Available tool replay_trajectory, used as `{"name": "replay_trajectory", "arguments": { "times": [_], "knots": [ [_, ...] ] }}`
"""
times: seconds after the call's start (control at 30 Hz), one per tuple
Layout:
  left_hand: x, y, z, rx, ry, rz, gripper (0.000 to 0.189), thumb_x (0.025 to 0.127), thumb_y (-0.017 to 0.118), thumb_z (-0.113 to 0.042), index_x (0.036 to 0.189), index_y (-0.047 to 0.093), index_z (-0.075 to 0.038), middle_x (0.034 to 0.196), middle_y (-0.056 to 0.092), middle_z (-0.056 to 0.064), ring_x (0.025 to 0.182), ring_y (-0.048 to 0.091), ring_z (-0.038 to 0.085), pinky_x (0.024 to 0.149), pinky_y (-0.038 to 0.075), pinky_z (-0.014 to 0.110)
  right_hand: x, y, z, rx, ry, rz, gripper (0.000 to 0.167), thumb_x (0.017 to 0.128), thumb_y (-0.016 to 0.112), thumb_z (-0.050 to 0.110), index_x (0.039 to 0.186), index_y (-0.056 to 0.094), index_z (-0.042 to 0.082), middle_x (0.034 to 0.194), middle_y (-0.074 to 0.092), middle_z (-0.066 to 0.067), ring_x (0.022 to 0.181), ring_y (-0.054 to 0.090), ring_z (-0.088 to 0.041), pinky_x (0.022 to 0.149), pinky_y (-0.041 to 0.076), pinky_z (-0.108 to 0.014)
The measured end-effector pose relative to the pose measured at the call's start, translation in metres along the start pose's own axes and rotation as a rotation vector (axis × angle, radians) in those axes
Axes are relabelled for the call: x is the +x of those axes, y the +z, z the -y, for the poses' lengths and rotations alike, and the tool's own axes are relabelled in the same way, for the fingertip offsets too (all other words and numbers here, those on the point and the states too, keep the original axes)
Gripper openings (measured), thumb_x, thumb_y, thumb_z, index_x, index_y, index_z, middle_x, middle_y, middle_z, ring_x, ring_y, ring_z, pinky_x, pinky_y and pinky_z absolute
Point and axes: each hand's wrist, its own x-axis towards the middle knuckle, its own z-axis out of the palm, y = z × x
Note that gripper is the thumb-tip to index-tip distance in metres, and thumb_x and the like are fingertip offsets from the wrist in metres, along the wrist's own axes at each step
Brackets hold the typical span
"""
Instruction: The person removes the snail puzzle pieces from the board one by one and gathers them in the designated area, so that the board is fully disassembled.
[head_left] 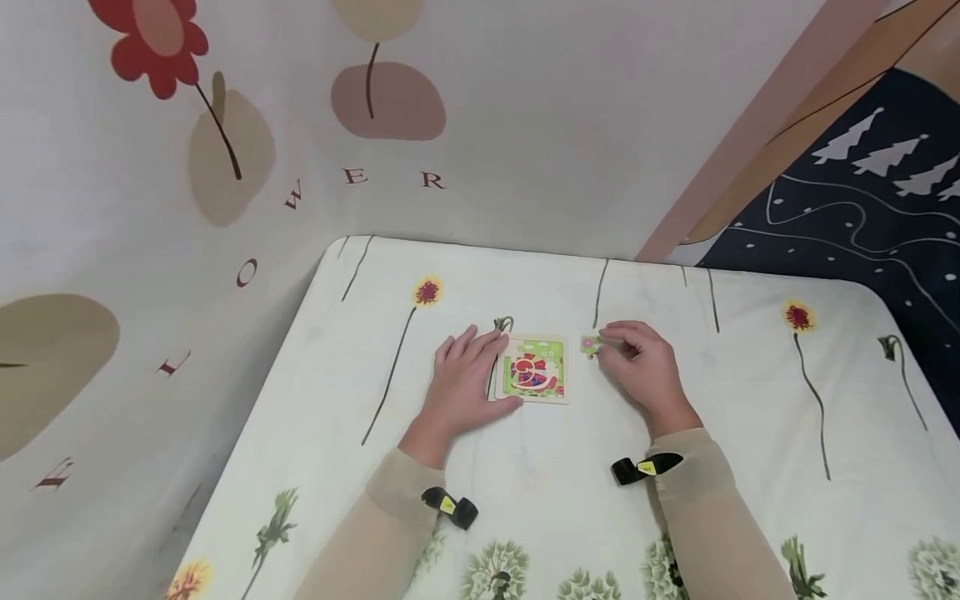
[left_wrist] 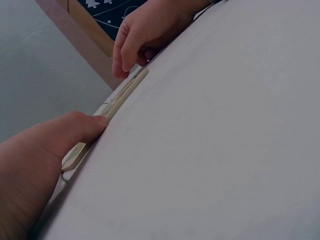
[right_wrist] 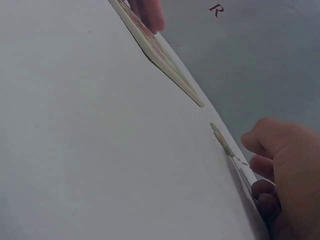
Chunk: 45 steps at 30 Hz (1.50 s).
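A small square wooden puzzle board [head_left: 536, 400] lies on the cloth, its picture red, white and green with some purple. My left hand [head_left: 471, 379] rests at the board's left side, fingers spread along the far left corner and the thumb at the near edge. In the left wrist view the left thumb [left_wrist: 82, 127] lies against the board's rim. Just right of the board is a small green puzzle piece [head_left: 590, 344] with a pink flower. My right hand [head_left: 645, 367] pinches its right edge between thumb and fingertips. In the right wrist view the piece [right_wrist: 221, 140] looks nearly flat, close to the cloth.
A white cloth [head_left: 540, 467] with printed flowers covers the table. Behind it and to the left hangs a pale printed curtain [head_left: 525, 167] with letters and shapes. A dark blue panel [head_left: 840, 208] with white trees stands at the back right. Each wrist wears a black strap.
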Motion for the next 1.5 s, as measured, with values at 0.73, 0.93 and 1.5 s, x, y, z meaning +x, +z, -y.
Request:
{"name": "replay_trajectory", "arguments": {
  "times": [0.73, 0.93, 1.5],
  "knots": [
    [0.005, -0.002, -0.004, 0.023, 0.008, -0.004, 0.098, 0.085, 0.072, -0.07, 0.164, 0.044, -0.019, 0.168, 0.042, 0.001, 0.159, 0.025, 0.034, 0.123, 0.018, 0.062, -0.003, 0.06, 0.049, -0.264, -0.187, 0.103, 0.034, 0.095, 0.08, 0.038, 0.118, 0.08, 0.013, 0.122, 0.061, -0.009, 0.114, 0.047, -0.035, 0.095, 0.032, -0.057],
    [0.004, -0.002, -0.003, 0.029, 0.002, -0.003, 0.099, 0.084, 0.072, -0.071, 0.164, 0.044, -0.018, 0.167, 0.042, 0.001, 0.158, 0.025, 0.035, 0.123, 0.019, 0.062, -0.003, 0.068, 0.055, -0.337, -0.139, 0.093, 0.034, 0.094, 0.079, 0.036, 0.118, 0.077, 0.012, 0.117, 0.061, -0.008, 0.11, 0.047, -0.034, 0.092, 0.033, -0.055],
    [-0.001, -0.001, 0.0, 0.039, -0.006, -0.011, 0.097, 0.085, 0.073, -0.07, 0.163, 0.045, -0.018, 0.167, 0.043, 0.001, 0.158, 0.026, 0.034, 0.123, 0.019, 0.062, -0.011, 0.072, 0.082, -0.473, -0.101, 0.158, 0.03, 0.102, 0.073, 0.03, 0.124, 0.074, 0.009, 0.119, 0.058, -0.013, 0.108, 0.045, -0.035, 0.089, 0.038, -0.053]
  ]
}}
